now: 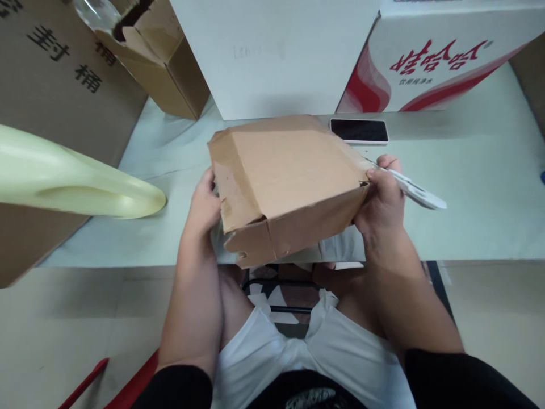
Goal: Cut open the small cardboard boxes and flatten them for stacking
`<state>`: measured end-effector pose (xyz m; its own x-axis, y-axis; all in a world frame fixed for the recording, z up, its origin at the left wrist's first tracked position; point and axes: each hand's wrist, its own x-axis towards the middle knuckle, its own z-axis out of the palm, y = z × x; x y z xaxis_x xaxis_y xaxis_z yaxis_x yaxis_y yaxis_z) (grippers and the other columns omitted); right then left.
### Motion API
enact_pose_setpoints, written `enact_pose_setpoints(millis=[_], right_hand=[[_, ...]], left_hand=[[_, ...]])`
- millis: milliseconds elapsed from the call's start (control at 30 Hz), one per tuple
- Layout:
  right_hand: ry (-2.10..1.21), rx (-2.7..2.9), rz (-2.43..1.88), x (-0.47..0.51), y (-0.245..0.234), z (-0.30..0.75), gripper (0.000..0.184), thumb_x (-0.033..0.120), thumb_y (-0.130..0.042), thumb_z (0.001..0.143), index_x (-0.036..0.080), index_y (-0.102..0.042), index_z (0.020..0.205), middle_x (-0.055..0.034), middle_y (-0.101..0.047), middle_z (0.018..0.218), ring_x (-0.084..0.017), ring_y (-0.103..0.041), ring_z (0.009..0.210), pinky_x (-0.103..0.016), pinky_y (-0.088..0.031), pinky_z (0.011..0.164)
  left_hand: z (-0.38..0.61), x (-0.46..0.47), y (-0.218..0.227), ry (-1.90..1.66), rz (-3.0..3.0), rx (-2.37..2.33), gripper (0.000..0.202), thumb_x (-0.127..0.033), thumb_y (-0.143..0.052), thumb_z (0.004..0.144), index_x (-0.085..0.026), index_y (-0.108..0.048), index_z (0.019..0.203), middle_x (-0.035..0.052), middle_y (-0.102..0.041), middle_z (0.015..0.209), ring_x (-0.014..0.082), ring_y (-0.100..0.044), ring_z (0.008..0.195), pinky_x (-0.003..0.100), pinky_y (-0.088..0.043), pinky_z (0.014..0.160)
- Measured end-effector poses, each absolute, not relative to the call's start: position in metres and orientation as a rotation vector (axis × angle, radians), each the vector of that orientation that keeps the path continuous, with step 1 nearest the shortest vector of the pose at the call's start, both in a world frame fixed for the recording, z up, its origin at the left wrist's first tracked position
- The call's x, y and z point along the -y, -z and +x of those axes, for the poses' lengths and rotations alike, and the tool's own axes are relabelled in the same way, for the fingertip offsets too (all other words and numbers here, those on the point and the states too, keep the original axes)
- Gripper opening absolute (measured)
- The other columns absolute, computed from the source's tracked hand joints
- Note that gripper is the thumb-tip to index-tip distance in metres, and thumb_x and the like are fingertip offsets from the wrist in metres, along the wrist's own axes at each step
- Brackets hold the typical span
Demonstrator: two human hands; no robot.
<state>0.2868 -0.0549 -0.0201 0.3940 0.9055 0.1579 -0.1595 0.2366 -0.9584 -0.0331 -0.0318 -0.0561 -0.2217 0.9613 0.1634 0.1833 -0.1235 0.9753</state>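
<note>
A brown cardboard box (293,165) is held tilted over the front edge of the table, between my two hands. Its near left end has creased flaps with a torn edge. My left hand (205,201) grips that left end, its fingers partly hidden behind the cardboard. At the right end, my right hand (382,196) is closed on the box corner with the thumb on top. The same hand also holds a white box cutter (419,193), whose handle points out to the right and whose thin blade lies near the box edge.
A phone (360,130) lies behind the box. White cartons (281,57) and a red-and-white carton (426,68) stand at the back. An opened brown box (170,68) is at back left. A pale yellow rounded object (85,176) juts in from the left.
</note>
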Motion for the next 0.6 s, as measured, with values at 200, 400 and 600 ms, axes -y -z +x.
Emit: enact_pose_setpoints(millis=[200,400,600], right_hand=[[-1.017,1.004,-1.08,0.059,0.011,0.291,0.044,0.043,-0.065,0.066,0.028,-0.03,0.089,0.0032,-0.038,0.075,-0.016,-0.04,0.06,-0.033,-0.034,0.053],[-1.168,1.063,-1.075,0.064,0.0,0.294,0.046,0.041,-0.067,0.063,0.029,-0.031,0.089,0.0035,-0.041,0.074,-0.015,-0.039,0.057,-0.031,-0.031,0.049],[-1.135,1.04,-1.068,0.07,-0.01,0.302,0.044,0.041,-0.069,0.064,0.029,-0.034,0.088,0.0049,-0.043,0.07,-0.013,-0.034,0.051,-0.029,-0.026,0.045]], left_hand=[[-0.028,0.035,0.053,-1.448,1.439,-1.538,0.062,-0.049,-0.093,0.069,-0.021,-0.07,0.12,0.0102,-0.071,0.133,0.0341,-0.059,0.135,0.048,-0.037,0.126],[-0.032,0.026,0.054,-1.669,1.242,-1.514,0.068,-0.049,-0.093,0.066,-0.022,-0.066,0.122,0.0065,-0.073,0.115,0.0275,-0.066,0.111,0.047,-0.048,0.11],[-0.03,0.024,0.04,-1.7,1.006,-1.313,0.046,-0.041,-0.09,0.067,-0.025,-0.07,0.105,-0.0062,-0.057,0.064,0.0132,-0.051,0.06,0.032,-0.048,0.068]])
